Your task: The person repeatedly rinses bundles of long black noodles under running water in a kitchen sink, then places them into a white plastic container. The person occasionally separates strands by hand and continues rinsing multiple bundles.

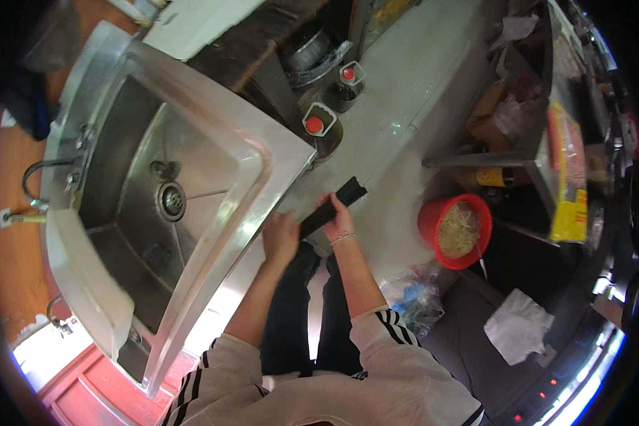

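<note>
A long, narrow black bundle [351, 189], perhaps folded plastic or cloth, slants across in front of my legs beside the sink's edge. Its far end is a little flared. My right hand [338, 219] is closed around its middle, with a thin bracelet at the wrist. My left hand [282, 234] is at the bundle's near end, its back toward me. Those fingers are smeared and partly hidden, so I cannot see if they grip it.
A steel sink [224, 138] fills the left. Two jugs with red caps [314, 126] stand on the floor ahead. At right are a red bucket [429, 220] of pale strands, a clear plastic bag [420, 302], a metal-framed shelf [486, 160] and a white sheet [518, 326].
</note>
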